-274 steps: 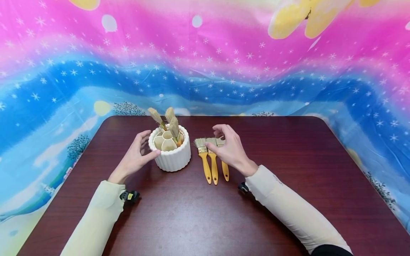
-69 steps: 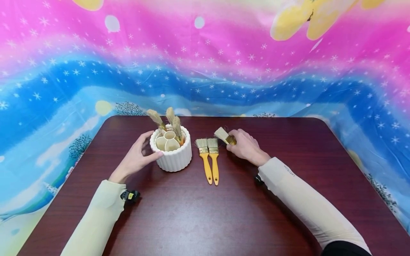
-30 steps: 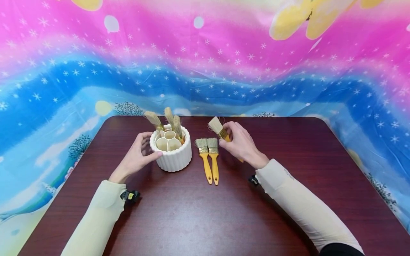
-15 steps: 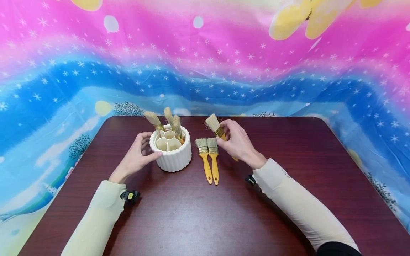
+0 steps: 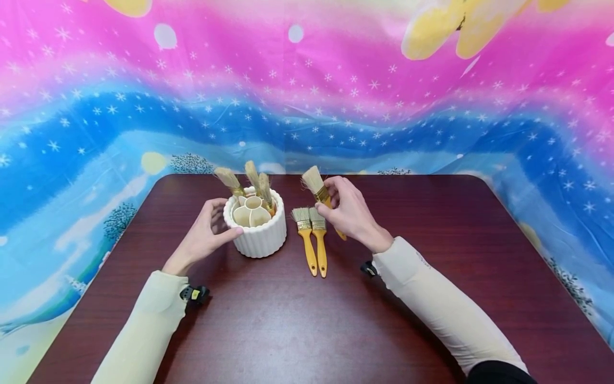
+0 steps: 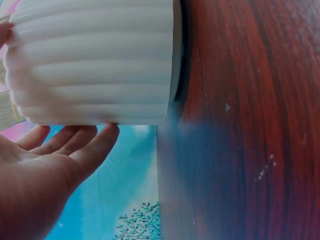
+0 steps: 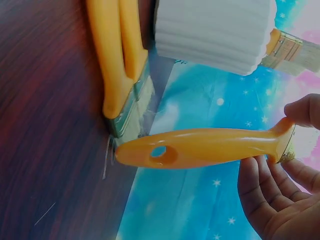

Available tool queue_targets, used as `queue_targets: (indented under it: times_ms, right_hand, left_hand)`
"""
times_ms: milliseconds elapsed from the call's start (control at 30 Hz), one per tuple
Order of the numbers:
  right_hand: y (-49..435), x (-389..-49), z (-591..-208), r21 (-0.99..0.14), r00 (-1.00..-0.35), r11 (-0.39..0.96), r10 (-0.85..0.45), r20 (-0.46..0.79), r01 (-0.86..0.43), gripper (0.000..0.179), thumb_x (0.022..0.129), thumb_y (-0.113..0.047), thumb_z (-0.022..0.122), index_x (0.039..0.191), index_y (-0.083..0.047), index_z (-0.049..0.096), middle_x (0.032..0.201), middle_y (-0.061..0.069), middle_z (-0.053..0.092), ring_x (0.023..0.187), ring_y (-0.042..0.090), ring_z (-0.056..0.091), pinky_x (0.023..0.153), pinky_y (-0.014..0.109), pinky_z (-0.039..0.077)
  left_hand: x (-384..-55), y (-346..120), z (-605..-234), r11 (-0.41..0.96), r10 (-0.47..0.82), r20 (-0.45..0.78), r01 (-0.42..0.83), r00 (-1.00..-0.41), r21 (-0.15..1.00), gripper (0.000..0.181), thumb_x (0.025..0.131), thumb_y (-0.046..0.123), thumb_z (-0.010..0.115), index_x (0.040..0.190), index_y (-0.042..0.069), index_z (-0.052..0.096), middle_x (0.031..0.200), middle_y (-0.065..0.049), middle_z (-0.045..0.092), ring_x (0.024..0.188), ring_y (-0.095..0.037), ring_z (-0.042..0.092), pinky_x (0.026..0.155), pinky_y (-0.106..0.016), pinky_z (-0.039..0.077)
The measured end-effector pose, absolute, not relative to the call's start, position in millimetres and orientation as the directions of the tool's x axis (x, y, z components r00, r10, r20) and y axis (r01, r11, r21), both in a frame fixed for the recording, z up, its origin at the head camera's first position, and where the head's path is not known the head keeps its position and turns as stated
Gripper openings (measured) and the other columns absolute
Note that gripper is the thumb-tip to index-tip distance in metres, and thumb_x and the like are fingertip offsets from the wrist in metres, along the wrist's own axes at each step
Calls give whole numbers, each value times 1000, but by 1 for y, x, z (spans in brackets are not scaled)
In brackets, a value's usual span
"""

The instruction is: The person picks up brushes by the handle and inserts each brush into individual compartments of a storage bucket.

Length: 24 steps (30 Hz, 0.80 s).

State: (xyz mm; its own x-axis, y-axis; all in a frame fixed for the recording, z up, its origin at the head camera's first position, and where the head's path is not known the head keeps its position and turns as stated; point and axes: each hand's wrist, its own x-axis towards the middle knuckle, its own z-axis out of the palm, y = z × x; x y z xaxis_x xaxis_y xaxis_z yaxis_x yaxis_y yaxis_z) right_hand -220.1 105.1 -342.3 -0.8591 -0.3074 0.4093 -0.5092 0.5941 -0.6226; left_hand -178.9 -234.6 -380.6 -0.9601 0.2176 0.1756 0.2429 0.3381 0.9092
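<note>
My left hand holds the side of a white fluted brush holder, thumb at its rim. In the left wrist view, the fingertips touch the ribbed wall. Three paintbrushes stand bristles up in the holder's divided insert. Right of it, my right hand pinches another paintbrush near its metal band, bristles up and tilted left. Its yellow handle hangs free in the right wrist view. Below that hand, two paintbrushes lie side by side on the table.
The dark reddish table has rounded far corners. Behind it hangs a pink and blue cloth with snowflakes, coming close along the far edge and both sides. Black wrist cameras sit under both sleeves.
Earlier three paintbrushes lay on the table; my right hand has since lifted the rightmost one. Over the last second it moves left with the brush, which turns more upright. My left hand stays put.
</note>
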Motion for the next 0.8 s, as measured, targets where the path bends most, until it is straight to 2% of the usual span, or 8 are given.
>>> queue_targets:
  times_ms: [300, 500, 667, 800]
  right_hand:
    - [97, -217, -338, -652, -854, 553, -297, 428, -519, 43, 81, -21, 72, 118, -9, 54, 97, 3, 53, 79, 22, 56, 69, 30, 49]
    - [97, -214, -337, -677, -859, 530, -287, 425, -512, 44, 81, -21, 72, 119, -7, 54, 98, 4, 54, 81, 26, 58, 71, 38, 51]
    - [92, -214, -334, -671, -846, 516, -299, 442, -533, 45, 82, -22, 72, 120, -6, 53, 98, 3, 55, 80, 19, 57, 72, 33, 51]
    - [86, -213, -330, -673, -834, 493, -304, 460, -551, 44, 82, -20, 72, 119, -5, 53, 98, 3, 55, 79, 15, 56, 71, 29, 50]
  left_hand:
    - [-180, -234, -382, 343, 219, 179, 247, -959, 906, 75, 84, 14, 75, 138, 1, 26, 138, -19, 40, 129, -31, 40, 104, -51, 35]
    - [-182, -232, -382, 357, 233, 174, 251, -957, 900, 81, 84, 18, 75, 143, 1, 23, 142, -19, 37, 130, -34, 39, 103, -52, 36]
    - [-182, -235, -382, 376, 226, 182, 258, -957, 890, 85, 83, 17, 75, 147, 1, 21, 144, -20, 37, 133, -35, 37, 104, -53, 35]
    - [-182, -237, -382, 360, 236, 182, 260, -954, 896, 85, 84, 15, 75, 148, 1, 21, 143, -21, 39, 130, -33, 40, 102, -52, 37]
